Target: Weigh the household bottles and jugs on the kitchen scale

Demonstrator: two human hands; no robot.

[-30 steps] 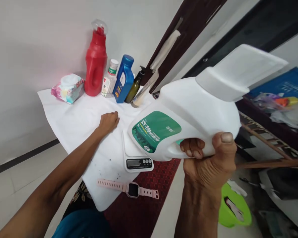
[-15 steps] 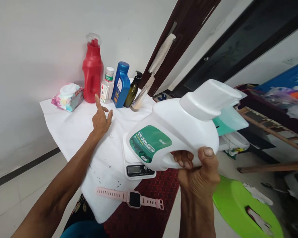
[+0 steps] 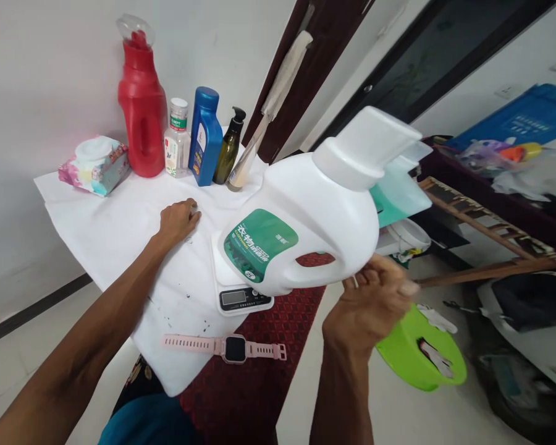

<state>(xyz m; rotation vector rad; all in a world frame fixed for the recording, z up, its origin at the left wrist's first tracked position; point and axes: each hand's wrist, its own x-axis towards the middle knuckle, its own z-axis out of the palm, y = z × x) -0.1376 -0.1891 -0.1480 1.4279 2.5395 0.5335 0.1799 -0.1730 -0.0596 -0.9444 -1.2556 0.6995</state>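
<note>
My right hand [image 3: 368, 306] is under the handle of a big white detergent jug [image 3: 315, 216] with a green label. Its fingers are blurred and touch the handle's lower end; the handle's hole is free of fingers. The jug leans to the right, its base over a small white kitchen scale [image 3: 241, 296]. My left hand [image 3: 178, 219] rests on the white cloth [image 3: 120, 228] to the left of the scale, fingers curled in and holding nothing.
Along the wall stand a red bottle [image 3: 141, 111], a small clear bottle [image 3: 176, 139], a blue bottle [image 3: 204, 136] and a dark pump bottle [image 3: 229, 145], with a wipes pack [image 3: 95, 164] at left. A pink watch [image 3: 225, 348] lies near the cloth's front. A green basin [image 3: 419, 355] sits on the floor.
My right fingers have come out of the jug's handle and dropped just below it. My left hand pointed upward half a second ago and has curled down onto the cloth again.
</note>
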